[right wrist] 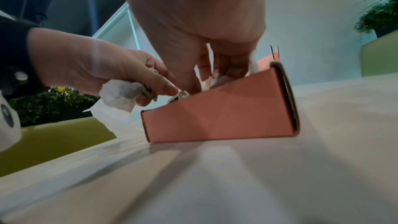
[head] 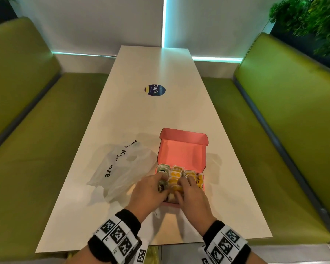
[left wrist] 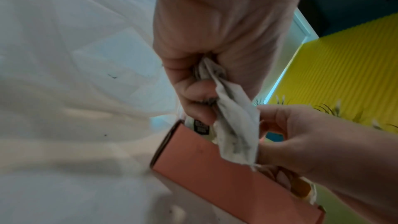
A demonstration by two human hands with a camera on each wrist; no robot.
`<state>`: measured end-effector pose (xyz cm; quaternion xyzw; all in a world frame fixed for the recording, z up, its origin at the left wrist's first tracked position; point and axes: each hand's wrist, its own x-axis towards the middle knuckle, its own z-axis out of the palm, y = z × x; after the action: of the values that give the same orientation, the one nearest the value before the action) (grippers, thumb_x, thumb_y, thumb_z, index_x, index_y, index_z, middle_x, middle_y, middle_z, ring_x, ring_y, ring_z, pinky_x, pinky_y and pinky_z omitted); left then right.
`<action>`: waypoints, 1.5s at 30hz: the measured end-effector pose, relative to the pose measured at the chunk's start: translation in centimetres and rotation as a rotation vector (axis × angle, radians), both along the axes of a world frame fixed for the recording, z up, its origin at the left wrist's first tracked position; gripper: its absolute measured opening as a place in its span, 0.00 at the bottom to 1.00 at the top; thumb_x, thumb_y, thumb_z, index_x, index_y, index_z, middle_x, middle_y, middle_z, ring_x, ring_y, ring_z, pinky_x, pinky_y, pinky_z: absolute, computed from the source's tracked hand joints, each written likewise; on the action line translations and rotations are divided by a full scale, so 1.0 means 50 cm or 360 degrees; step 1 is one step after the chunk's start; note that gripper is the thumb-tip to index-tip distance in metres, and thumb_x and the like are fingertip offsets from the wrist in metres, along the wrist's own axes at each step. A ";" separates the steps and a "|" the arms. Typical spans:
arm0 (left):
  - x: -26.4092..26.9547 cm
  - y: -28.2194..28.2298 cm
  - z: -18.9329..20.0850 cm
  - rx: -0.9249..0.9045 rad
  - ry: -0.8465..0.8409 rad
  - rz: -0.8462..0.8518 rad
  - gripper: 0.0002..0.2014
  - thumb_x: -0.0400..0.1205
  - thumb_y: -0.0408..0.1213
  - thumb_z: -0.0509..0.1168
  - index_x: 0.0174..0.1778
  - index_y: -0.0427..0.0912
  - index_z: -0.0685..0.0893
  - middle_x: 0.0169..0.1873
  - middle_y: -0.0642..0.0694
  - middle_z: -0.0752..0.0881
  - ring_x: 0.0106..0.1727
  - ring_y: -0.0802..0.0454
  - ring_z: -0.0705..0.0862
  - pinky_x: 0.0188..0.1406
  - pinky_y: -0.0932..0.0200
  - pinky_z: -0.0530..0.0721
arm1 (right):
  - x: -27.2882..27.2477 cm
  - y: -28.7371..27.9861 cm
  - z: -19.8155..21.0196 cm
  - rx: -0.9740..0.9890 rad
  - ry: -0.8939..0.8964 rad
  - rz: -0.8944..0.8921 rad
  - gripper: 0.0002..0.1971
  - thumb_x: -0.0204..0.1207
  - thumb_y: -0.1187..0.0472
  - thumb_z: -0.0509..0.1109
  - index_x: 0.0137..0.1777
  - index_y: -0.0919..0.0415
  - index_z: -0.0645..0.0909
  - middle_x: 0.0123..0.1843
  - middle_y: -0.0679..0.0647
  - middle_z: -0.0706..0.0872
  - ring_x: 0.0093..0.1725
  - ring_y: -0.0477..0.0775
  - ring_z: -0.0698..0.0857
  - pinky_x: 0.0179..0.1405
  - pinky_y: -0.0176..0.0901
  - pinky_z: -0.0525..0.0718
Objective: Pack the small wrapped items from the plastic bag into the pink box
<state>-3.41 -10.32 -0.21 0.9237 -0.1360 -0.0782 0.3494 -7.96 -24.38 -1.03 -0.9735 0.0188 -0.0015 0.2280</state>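
The pink box (head: 182,149) stands open on the white table (head: 156,115), its lid tilted back. Several yellow wrapped items (head: 174,175) and green wrapped items (head: 163,167) fill it. My left hand (head: 160,184) is over the box's near left corner and grips a crumpled white-wrapped item (left wrist: 237,130), also seen as the white-wrapped item (right wrist: 119,97) from the right wrist. My right hand (head: 184,184) reaches into the box, fingers (right wrist: 204,67) down on the yellow items. The plastic bag (head: 120,168) lies flat just left of the box.
A round blue sticker (head: 155,90) marks the table's middle. Green benches (head: 36,130) run along both sides. A plant (head: 312,20) stands at the far right. The box's near wall (right wrist: 219,110) faces the table's front edge.
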 end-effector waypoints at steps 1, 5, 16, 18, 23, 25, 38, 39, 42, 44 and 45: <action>-0.003 0.003 0.000 -0.0064 0.0019 0.0034 0.16 0.73 0.40 0.72 0.57 0.51 0.84 0.50 0.52 0.88 0.51 0.52 0.84 0.47 0.64 0.77 | -0.001 0.002 -0.002 -0.0005 -0.0022 -0.0020 0.15 0.78 0.61 0.64 0.65 0.58 0.72 0.63 0.55 0.72 0.53 0.61 0.82 0.45 0.51 0.81; -0.012 0.010 -0.003 -0.0429 0.0131 0.0240 0.12 0.73 0.43 0.75 0.51 0.53 0.85 0.37 0.57 0.85 0.39 0.58 0.83 0.39 0.70 0.77 | -0.014 0.004 -0.005 0.0097 -0.0253 -0.0032 0.14 0.70 0.65 0.73 0.55 0.58 0.78 0.56 0.57 0.77 0.41 0.59 0.85 0.31 0.45 0.84; -0.028 0.009 -0.005 -0.1272 0.0684 0.0604 0.05 0.77 0.42 0.70 0.43 0.45 0.86 0.39 0.47 0.87 0.41 0.49 0.85 0.47 0.43 0.85 | -0.045 -0.007 0.009 0.0803 -0.0178 0.0670 0.23 0.65 0.48 0.78 0.59 0.45 0.76 0.58 0.40 0.75 0.39 0.38 0.77 0.40 0.21 0.72; -0.027 0.009 -0.003 -0.1291 0.0740 0.0570 0.10 0.78 0.45 0.67 0.43 0.42 0.86 0.37 0.46 0.86 0.38 0.50 0.84 0.41 0.49 0.84 | -0.038 -0.004 0.007 0.0746 -0.0326 0.0603 0.12 0.69 0.55 0.72 0.53 0.47 0.79 0.50 0.35 0.78 0.41 0.31 0.77 0.41 0.19 0.71; -0.024 0.030 0.003 -0.1282 0.0853 0.0481 0.26 0.78 0.58 0.56 0.40 0.38 0.88 0.25 0.45 0.82 0.18 0.52 0.74 0.15 0.65 0.68 | -0.019 -0.017 0.022 0.0980 -0.0184 0.0219 0.07 0.73 0.61 0.72 0.39 0.47 0.83 0.33 0.29 0.84 0.33 0.35 0.82 0.34 0.24 0.76; -0.026 0.039 0.005 -0.1240 0.0892 0.0323 0.28 0.75 0.60 0.55 0.41 0.38 0.88 0.22 0.42 0.81 0.16 0.52 0.75 0.14 0.65 0.67 | -0.017 -0.022 0.030 0.1067 -0.0026 0.0142 0.12 0.74 0.68 0.72 0.38 0.47 0.82 0.29 0.35 0.84 0.27 0.39 0.82 0.31 0.30 0.81; -0.040 0.069 -0.017 -0.1027 0.0811 0.0268 0.17 0.79 0.48 0.64 0.36 0.35 0.82 0.25 0.36 0.83 0.19 0.51 0.77 0.14 0.65 0.67 | -0.015 -0.032 0.054 0.1362 0.0425 -0.0103 0.05 0.76 0.66 0.70 0.38 0.62 0.80 0.22 0.51 0.80 0.19 0.46 0.79 0.21 0.33 0.74; -0.039 0.073 -0.017 -0.1020 0.0819 0.0258 0.15 0.81 0.44 0.64 0.38 0.35 0.83 0.28 0.36 0.85 0.20 0.50 0.79 0.14 0.65 0.67 | -0.014 -0.035 0.055 0.1360 0.0436 -0.0109 0.05 0.76 0.66 0.70 0.39 0.63 0.80 0.21 0.50 0.80 0.19 0.46 0.79 0.21 0.33 0.74; -0.033 0.087 -0.016 -0.0973 0.0818 0.0294 0.09 0.84 0.37 0.63 0.44 0.37 0.84 0.31 0.41 0.86 0.22 0.50 0.81 0.13 0.66 0.67 | -0.014 -0.043 0.060 0.1363 0.0446 -0.0129 0.04 0.76 0.67 0.70 0.40 0.64 0.79 0.23 0.51 0.79 0.19 0.45 0.79 0.21 0.32 0.73; -0.030 0.096 -0.016 -0.0951 0.0834 0.0310 0.09 0.84 0.37 0.62 0.45 0.38 0.86 0.28 0.47 0.84 0.23 0.50 0.81 0.13 0.66 0.66 | -0.015 -0.049 0.068 0.1369 0.0445 -0.0135 0.04 0.76 0.67 0.70 0.41 0.65 0.79 0.24 0.51 0.78 0.19 0.45 0.79 0.20 0.31 0.72; -0.029 0.100 -0.015 -0.0925 0.0841 0.0305 0.10 0.84 0.39 0.62 0.44 0.38 0.86 0.28 0.47 0.83 0.23 0.50 0.81 0.13 0.66 0.66 | -0.014 -0.051 0.072 0.1374 0.0443 -0.0138 0.04 0.76 0.67 0.70 0.41 0.66 0.79 0.24 0.52 0.79 0.19 0.45 0.79 0.19 0.30 0.72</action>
<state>-4.88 -5.31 -0.95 0.7429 0.0289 -0.2384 0.6248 -8.68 -26.95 2.57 -0.7785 0.0888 0.1277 0.6080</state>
